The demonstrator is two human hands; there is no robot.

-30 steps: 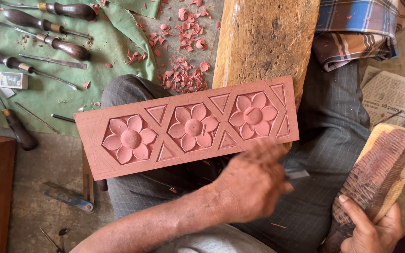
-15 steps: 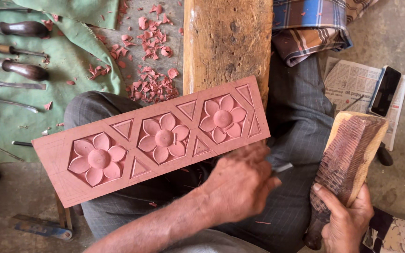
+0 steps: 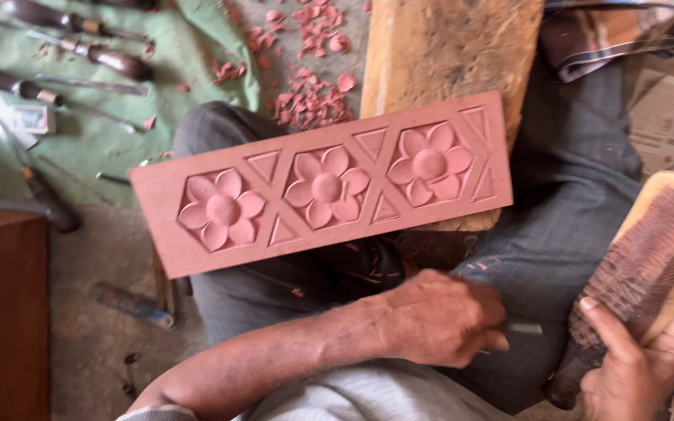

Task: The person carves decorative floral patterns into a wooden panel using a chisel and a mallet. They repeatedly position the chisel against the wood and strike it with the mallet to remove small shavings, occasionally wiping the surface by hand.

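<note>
A carved reddish wooden panel (image 3: 321,187) with three flowers lies across the seated carver's lap, one end on a worn wooden block (image 3: 446,54). Just near of it, the left hand (image 3: 438,316) is closed around a slim metal tool (image 3: 523,328) and the right hand (image 3: 633,366) wraps a scarred wooden mallet (image 3: 649,265). Balanced unclamped, the panel could slip and the edge gouge a petal; chisels (image 3: 79,54) on green cloth (image 3: 118,101) and red shavings (image 3: 306,78) crowd the gritty floor at far left.
</note>
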